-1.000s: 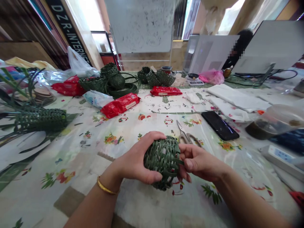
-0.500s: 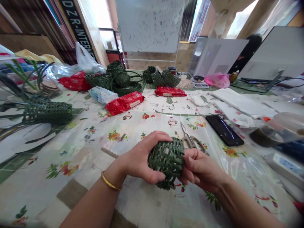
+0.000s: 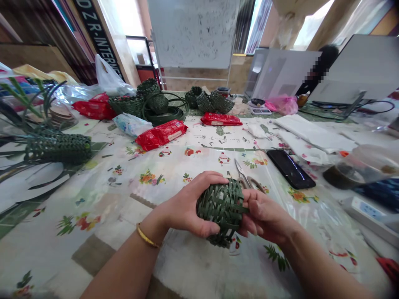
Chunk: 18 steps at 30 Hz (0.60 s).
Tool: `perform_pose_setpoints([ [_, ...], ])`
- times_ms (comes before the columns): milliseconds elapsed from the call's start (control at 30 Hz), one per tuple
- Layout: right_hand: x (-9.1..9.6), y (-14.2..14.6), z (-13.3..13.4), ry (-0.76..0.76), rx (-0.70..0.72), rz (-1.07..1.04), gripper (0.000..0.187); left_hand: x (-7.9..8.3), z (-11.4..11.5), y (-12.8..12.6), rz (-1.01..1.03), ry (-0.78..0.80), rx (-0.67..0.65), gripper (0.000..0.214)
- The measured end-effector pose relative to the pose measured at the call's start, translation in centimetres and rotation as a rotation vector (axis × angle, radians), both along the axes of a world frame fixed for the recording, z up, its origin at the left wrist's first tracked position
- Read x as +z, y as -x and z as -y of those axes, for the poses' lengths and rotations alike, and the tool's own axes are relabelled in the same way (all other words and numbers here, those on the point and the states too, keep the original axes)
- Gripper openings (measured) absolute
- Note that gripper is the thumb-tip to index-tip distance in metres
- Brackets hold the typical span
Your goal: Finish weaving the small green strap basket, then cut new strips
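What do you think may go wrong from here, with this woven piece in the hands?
The loose strip end sticking out of the green woven piece may slip from the right hand, and the weave could loosen where the left hand is not pressing it. The metal scissors lie just beyond the piece, so a careless move might knock them or catch a hand on the blades.

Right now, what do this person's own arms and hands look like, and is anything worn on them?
The left forearm and right forearm are bare, with no sleeves, gloves or cables in view. A thin, smooth gold-coloured bangle circles the left wrist, above the left hand. The right hand shows no jewellery.
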State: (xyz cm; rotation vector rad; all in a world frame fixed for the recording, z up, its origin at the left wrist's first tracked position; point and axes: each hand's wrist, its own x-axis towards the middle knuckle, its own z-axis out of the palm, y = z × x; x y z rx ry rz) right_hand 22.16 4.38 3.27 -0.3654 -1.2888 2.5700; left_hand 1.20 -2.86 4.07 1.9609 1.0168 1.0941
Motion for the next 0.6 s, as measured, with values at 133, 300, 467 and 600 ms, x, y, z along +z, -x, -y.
perform_pose_setpoints([
  [133,-0.1,-0.2,-0.4,0.0,0.029,-0.02,0.025,-0.2,0.1,0.3,0.014,0.025,-0.02,0.075],
  [300,-0.1,-0.4,-0.2,0.003,0.04,0.001,0.029,-0.2,0.2,0.0,-0.019,0.007,0.04,0.08],
  [467,-0.1,-0.4,0.2,0.057,0.04,0.033,0.033,0.2,0.1,-0.6,-0.065,-0.021,0.036,0.077],
  [600,0.2,-0.3,0.6,0.033,-0.036,0.052,0.032,0.3,0.1,-0.4,-0.08,-0.03,0.041,0.075],
])
